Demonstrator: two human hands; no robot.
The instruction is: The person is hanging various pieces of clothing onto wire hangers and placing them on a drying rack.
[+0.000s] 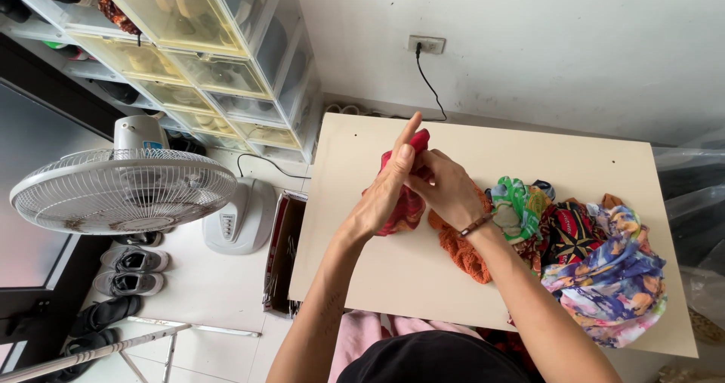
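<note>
A red patterned cloth (405,202) is being held up just above the beige table (355,247), near its far-left part, pressed between both hands. L hand (389,190) is laid flat against the cloth's left side, fingers extended and pointing up toward the wall, index tip topmost. R hand (444,186) is closed round the cloth's right edge, fingers curled in, a brown band (475,225) worn at the wrist. The cloth's top end is seen poking out above the fingers; its lower part hangs to the tabletop. An orange knit piece (464,254) is lain on the table right under the R wrist, touching the red cloth's base. Further right on the table, a heap of clothes is piled: green-and-white fabric (517,205), a dark red-black printed piece (572,232), and a multicoloured floral garment (612,285) nearest the table's right-front corner. Left of the table, on the floor, a white fan (124,190) is stood, w/ clear stacked shoe boxes (196,43) behind it. A wall socket (427,44), small, white, rectangular, is seen above the table's far edge, black cable plugged in.
</note>
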